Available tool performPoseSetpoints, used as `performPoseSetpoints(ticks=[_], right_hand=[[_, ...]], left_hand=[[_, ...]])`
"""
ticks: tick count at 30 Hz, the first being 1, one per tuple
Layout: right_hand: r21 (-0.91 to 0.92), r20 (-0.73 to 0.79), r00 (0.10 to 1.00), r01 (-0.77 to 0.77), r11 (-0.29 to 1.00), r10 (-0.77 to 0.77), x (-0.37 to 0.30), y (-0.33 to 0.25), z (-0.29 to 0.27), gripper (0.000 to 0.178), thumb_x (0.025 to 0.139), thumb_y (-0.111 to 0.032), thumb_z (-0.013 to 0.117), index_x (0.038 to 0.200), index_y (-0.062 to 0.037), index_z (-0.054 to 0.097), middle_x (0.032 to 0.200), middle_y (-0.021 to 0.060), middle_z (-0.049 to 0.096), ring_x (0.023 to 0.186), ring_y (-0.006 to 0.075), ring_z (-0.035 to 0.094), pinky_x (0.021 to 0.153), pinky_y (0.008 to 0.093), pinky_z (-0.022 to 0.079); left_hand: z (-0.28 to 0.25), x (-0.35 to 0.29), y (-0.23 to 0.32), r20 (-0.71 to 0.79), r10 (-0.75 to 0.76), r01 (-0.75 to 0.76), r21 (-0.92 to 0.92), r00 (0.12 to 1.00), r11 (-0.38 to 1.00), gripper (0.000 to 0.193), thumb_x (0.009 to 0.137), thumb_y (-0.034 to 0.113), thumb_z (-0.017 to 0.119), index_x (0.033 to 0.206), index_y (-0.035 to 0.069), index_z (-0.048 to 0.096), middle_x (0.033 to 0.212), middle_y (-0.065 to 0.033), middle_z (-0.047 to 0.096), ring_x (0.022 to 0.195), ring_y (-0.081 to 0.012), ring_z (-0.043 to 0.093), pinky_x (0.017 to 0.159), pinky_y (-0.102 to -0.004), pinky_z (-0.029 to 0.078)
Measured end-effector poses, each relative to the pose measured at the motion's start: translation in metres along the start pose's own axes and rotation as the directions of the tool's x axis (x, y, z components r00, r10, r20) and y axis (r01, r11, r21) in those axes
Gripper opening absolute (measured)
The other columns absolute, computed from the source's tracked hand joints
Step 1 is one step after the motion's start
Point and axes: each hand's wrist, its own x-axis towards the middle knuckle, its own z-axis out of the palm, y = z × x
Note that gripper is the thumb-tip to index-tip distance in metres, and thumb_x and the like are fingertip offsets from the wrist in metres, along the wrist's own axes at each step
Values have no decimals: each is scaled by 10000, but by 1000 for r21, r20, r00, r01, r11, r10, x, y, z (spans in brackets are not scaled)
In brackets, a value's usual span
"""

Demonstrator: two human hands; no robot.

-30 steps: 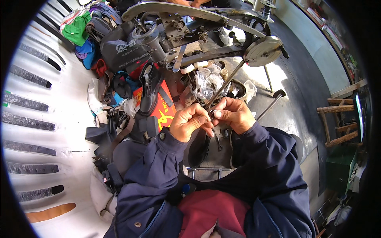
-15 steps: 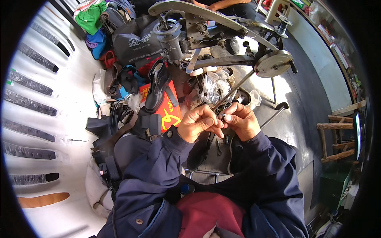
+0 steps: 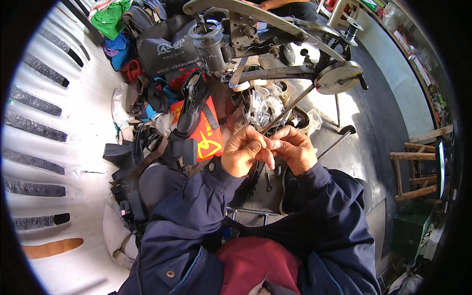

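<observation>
My left hand [image 3: 243,151] and my right hand [image 3: 296,150] meet in front of me, fingertips touching. Both are closed in a pinch, and whatever lies between the fingers is too small and covered to name. Beyond them stands a metal hand-cranked sewing machine [image 3: 241,37] with a round handwheel [image 3: 339,77] and a thread spool [image 3: 352,31]. A black shoe [image 3: 191,109] rests by a red bag [image 3: 209,138] to the left of my hands. Below the hands, a small dark tool [image 3: 268,183] lies near my feet.
Clear plastic bags [image 3: 266,107] and small parts are heaped under the machine. A black bag [image 3: 164,54] and piled cloth [image 3: 109,22] are at the far left. At right stands a wooden stool [image 3: 413,156]. Another person's arm [image 3: 278,4] shows at the top edge.
My fingers have drawn closer together. A small dark, shiny thing seen at my right fingertips earlier is now hidden. The view has shifted slightly.
</observation>
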Motion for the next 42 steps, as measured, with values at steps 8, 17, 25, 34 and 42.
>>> performPoseSetpoints(ticks=[8,17,25,34,42], right_hand=[[-46,-16,1000,2,999,-3,-1,1,0,76,953,-27,707,1028,-28,697,946,65,721,841,170,701,799,311,585],[-51,-8,1000,23,998,-23,0,-1,2,135,937,4,707,1070,-12,694,986,72,716,866,176,687,823,320,566],[-94,35,998,-41,995,44,2,-3,2,235,964,10,676,1197,37,679,983,83,732,838,158,701,789,285,571],[-163,40,998,-45,986,52,1,-1,2,220,998,-51,656,1205,16,692,965,61,740,844,131,698,756,249,544],[-193,29,999,-27,981,33,-1,-5,4,233,1004,-61,636,1220,-10,708,1037,41,742,904,114,687,835,259,547]], left_hand=[[1,-1,-1,-25,21,-18,99,999,995,149,1041,169,594,1023,24,570,867,-138,660,784,-315,696,731,-437,596],[-3,1,-4,-31,18,-15,78,999,997,118,1037,134,596,1016,23,563,848,-121,648,789,-313,692,767,-452,593],[-8,0,-1,-35,14,-10,103,999,995,87,1047,112,576,1039,26,558,865,-121,658,803,-302,705,779,-435,603],[-3,0,2,-82,-24,36,157,996,987,212,1030,224,622,992,24,562,826,-108,617,797,-291,661,787,-432,560],[-3,1,8,-84,2,12,162,997,987,212,1061,231,568,1097,22,569,953,-131,674,804,-276,707,773,-404,587]])
